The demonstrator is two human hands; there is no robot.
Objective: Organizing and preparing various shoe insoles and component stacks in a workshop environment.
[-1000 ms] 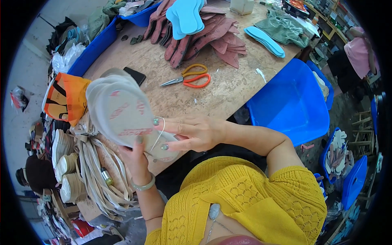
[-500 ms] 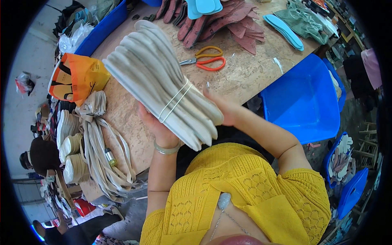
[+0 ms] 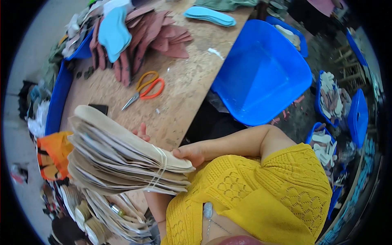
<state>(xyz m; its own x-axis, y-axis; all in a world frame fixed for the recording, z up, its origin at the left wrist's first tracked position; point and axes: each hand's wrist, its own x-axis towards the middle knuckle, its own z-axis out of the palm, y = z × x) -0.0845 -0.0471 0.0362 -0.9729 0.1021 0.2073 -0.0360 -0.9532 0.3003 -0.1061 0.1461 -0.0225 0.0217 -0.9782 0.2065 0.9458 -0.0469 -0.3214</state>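
A thick bundle of beige insoles [image 3: 122, 151], bound near one end by a white elastic band [image 3: 161, 169], is held above the table's near edge. My right hand [image 3: 190, 155] grips the banded end, its thumb on top. From below, my left hand [image 3: 141, 132] supports the bundle; only its fingertips show past the far edge, and the palm is hidden. The insoles' edges fan apart at the left end. Beyond the bundle, scissors [image 3: 143, 90] with orange and yellow handles lie on the wooden table [image 3: 179, 92].
Reddish sole pieces [image 3: 143, 36] and light blue insoles [image 3: 114, 34] are heaped at the back. A large blue bin [image 3: 265, 73] stands right of the table. At left are an orange bag [image 3: 53, 153], beige straps [image 3: 122, 220] and insole stacks [image 3: 96, 228].
My hands have brought the bundle down and left, turning it so its layered edges show. The view has swung right, with more of the blue bin in sight.
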